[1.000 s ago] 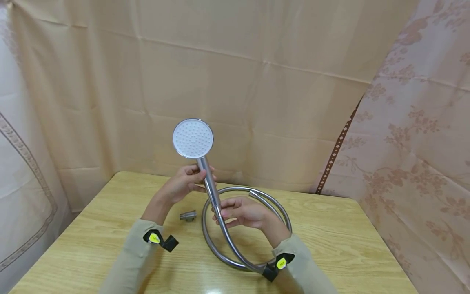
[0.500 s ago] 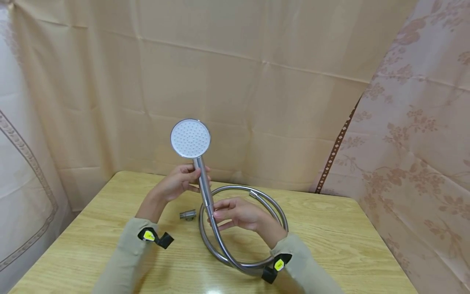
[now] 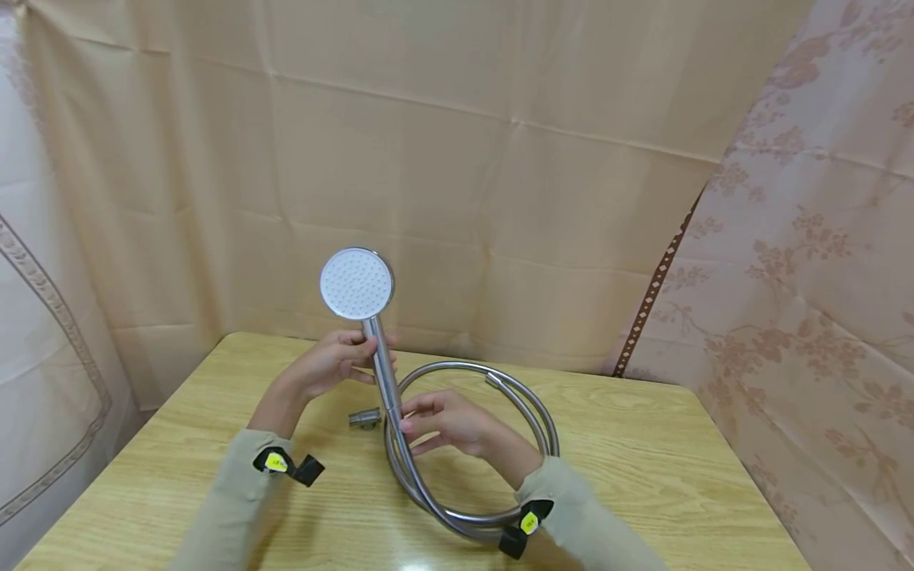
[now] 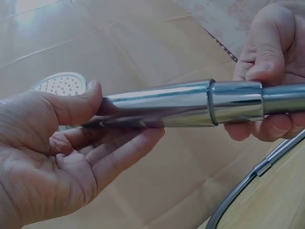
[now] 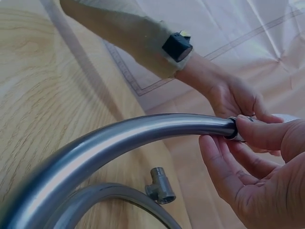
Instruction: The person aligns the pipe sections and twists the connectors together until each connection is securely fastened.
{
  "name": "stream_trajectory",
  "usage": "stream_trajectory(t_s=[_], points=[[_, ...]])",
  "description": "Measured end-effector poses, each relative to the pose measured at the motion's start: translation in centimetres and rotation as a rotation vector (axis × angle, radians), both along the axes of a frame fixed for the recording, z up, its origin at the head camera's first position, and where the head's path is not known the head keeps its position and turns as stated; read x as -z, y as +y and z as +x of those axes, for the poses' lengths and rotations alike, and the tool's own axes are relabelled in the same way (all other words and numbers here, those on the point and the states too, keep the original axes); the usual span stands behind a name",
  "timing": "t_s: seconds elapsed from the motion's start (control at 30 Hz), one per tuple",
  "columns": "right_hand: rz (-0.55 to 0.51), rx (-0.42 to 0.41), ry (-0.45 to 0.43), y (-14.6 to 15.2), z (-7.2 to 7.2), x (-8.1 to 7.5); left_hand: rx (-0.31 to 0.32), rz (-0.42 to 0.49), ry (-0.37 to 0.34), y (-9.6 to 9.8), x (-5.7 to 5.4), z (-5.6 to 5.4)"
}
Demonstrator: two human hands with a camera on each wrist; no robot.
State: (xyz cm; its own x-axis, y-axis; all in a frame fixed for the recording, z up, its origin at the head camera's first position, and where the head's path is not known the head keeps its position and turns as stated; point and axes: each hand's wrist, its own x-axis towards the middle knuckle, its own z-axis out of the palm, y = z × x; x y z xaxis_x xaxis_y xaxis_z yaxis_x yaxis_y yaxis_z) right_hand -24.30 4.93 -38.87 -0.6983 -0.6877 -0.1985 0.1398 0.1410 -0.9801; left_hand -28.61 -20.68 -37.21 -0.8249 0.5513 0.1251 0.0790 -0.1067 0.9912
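Note:
A chrome shower head (image 3: 357,284) with a white nozzle face is held up, tilted to the left. My left hand (image 3: 332,363) grips its handle (image 4: 162,102) between thumb and fingers. Lower down, my right hand (image 3: 450,427) pinches the joint where the shower hose (image 5: 143,131) meets the handle. In the left wrist view, the hose's shiny end collar (image 4: 237,101) sits against the handle's end, with right thumb and fingers at it. From there the hose curves down to the table in a loop.
The hose's free end (image 3: 494,379) lies inside the loop on the wooden table (image 3: 628,468). A small metal tee fitting (image 3: 365,418) rests left of the loop. Beige cloth (image 3: 457,174) hangs behind the table's far edge.
Both hands, holding the shower head and hose joint, have shifted left and slightly down. The hose loop has shifted a little left too. The tee fitting stays put.

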Motion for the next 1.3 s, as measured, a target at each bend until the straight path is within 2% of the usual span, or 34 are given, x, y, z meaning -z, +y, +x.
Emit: stream_trajectory(t_s=[0.3,0.57,0.77,1.0,1.3], points=[[0.038,0.046,0.018,-0.8,-0.1,0.6,-0.141,-0.069,-0.024,-1.1,-0.3,0.3],[0.089,0.092,0.049,-1.9,0.1,1.0,-0.242,-0.091,-0.09,-1.7,0.0,0.4],[0.101,0.089,0.047,-2.8,0.4,1.3,-0.256,-0.117,-0.135,-2.4,0.3,0.8],[0.128,0.09,0.054,-3.5,0.5,1.7,-0.246,-0.127,-0.149,-3.2,1.2,0.8],[0.151,0.096,0.058,-4.0,0.7,2.3,-0.263,-0.125,-0.182,-3.9,2.0,0.9]])
